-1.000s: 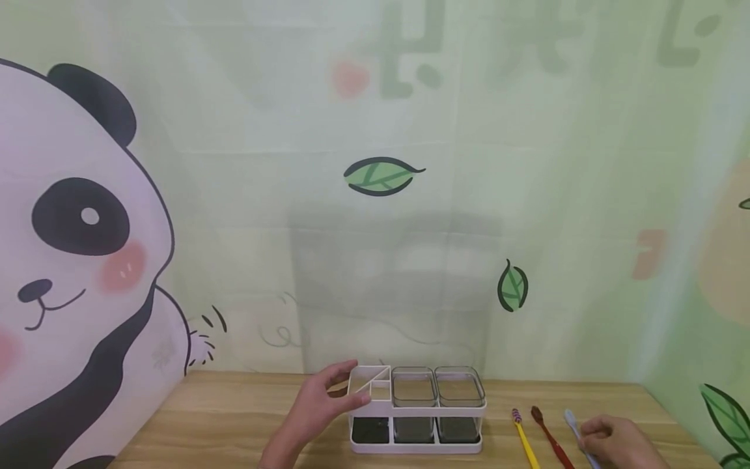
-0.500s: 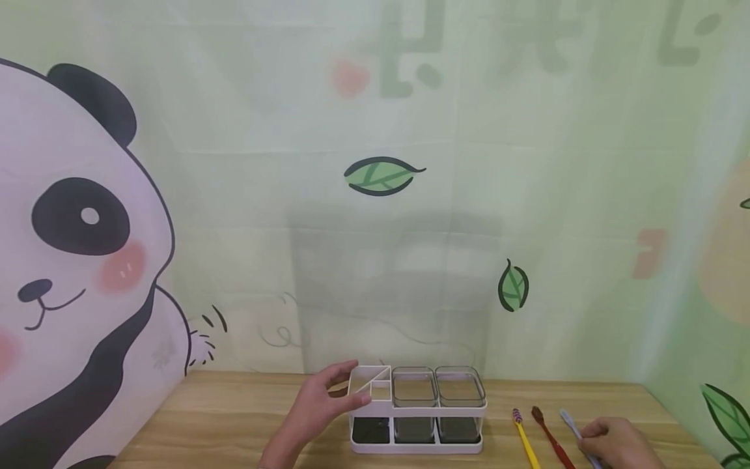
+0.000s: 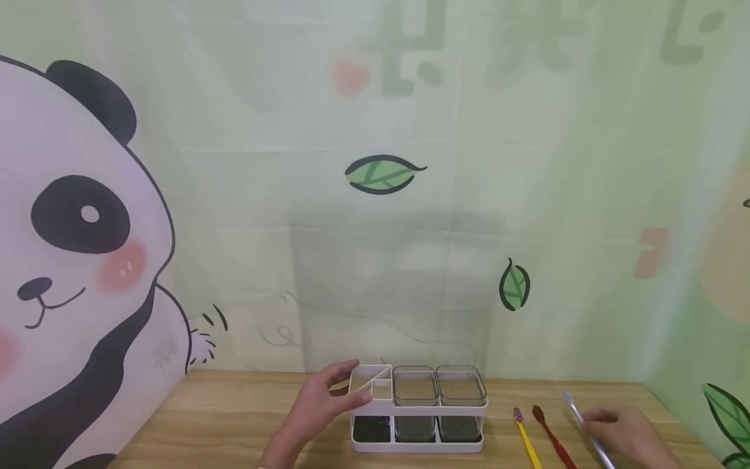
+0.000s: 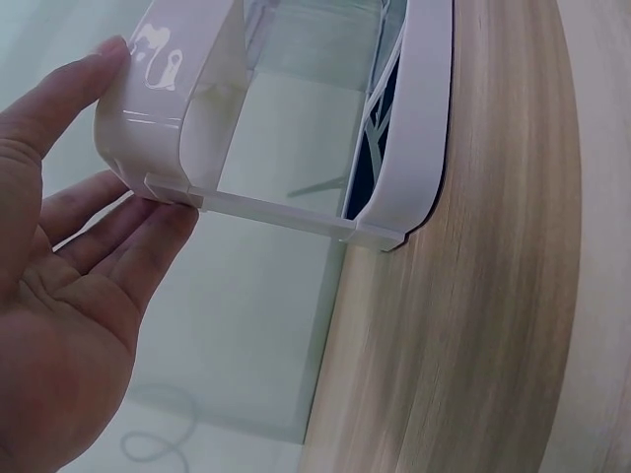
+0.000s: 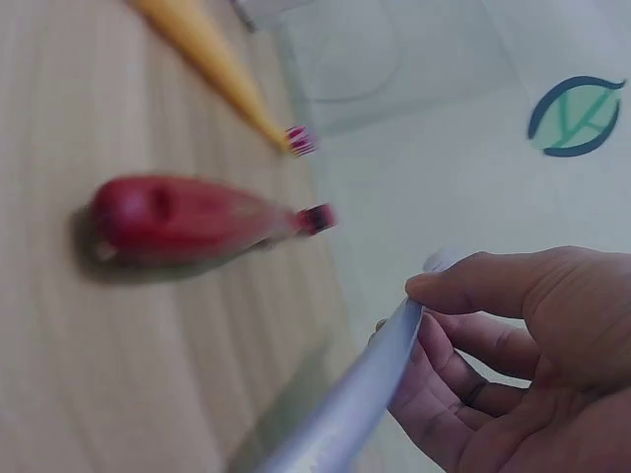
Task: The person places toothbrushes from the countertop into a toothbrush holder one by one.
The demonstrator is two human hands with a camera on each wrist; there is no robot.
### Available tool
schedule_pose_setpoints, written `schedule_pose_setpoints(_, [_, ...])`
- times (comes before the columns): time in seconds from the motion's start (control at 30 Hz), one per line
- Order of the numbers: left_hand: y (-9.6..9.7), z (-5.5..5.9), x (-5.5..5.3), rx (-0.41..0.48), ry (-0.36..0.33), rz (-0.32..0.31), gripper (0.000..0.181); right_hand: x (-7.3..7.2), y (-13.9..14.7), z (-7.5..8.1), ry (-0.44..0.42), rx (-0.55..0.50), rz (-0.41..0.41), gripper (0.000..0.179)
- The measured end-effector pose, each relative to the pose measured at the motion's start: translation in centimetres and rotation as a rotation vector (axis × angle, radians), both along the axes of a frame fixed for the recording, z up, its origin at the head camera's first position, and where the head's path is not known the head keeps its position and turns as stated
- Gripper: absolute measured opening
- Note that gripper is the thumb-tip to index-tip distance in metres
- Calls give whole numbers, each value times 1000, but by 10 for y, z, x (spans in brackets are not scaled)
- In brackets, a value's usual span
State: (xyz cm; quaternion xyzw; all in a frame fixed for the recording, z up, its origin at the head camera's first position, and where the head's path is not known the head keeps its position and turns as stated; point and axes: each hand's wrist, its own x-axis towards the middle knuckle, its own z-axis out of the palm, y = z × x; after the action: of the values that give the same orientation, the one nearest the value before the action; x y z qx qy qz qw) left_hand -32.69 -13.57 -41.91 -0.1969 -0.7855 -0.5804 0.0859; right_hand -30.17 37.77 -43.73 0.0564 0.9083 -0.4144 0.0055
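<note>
A white two-tier toothbrush holder [image 3: 422, 447] with two clear cups [image 3: 461, 384] stands at the table's middle. My left hand [image 3: 321, 404] grips the left end of its upper tier, thumb at the front and fingers round the back, as the left wrist view [image 4: 89, 236] also shows. At the right, my right hand [image 3: 624, 433] pinches a light blue toothbrush [image 5: 360, 394] between thumb and fingers; its bristle head points away. Left of that hand lie a red toothbrush [image 3: 553, 436] and a yellow toothbrush [image 3: 527, 440] with purple-striped bristles.
The wooden table [image 3: 234, 410] ends at a pale green backdrop [image 3: 246, 195] printed with a panda and leaves. Dark pads [image 3: 370, 430] line the lower tier of the holder. Its upper left compartment [image 3: 381, 389] is split by thin dividers.
My right hand has lifted the light blue toothbrush slightly, its head shifting up in the head view. The left hand keeps its grip on the holder; the other toothbrushes stay put.
</note>
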Motion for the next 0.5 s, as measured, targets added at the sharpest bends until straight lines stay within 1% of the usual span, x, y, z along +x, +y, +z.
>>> schedule_pose_setpoints(0.13, [-1, 0, 0, -3, -4, 4, 67, 2, -5, 11, 104, 18, 39, 28])
schedule_pose_setpoints(0.2, [-2, 0, 0, -4, -5, 2, 68, 3, -6, 16, 122, 3, 43, 28])
schedule_pose_setpoints(0.37, [-3, -2, 1, -11, -9, -1, 68, 5, -12, 25, 119, -56, 34, 30])
schedule_pose_setpoints(0.5, [-3, -3, 1, -27, -3, 3, 69, 7, -16, 32, 112, -64, 29, 33])
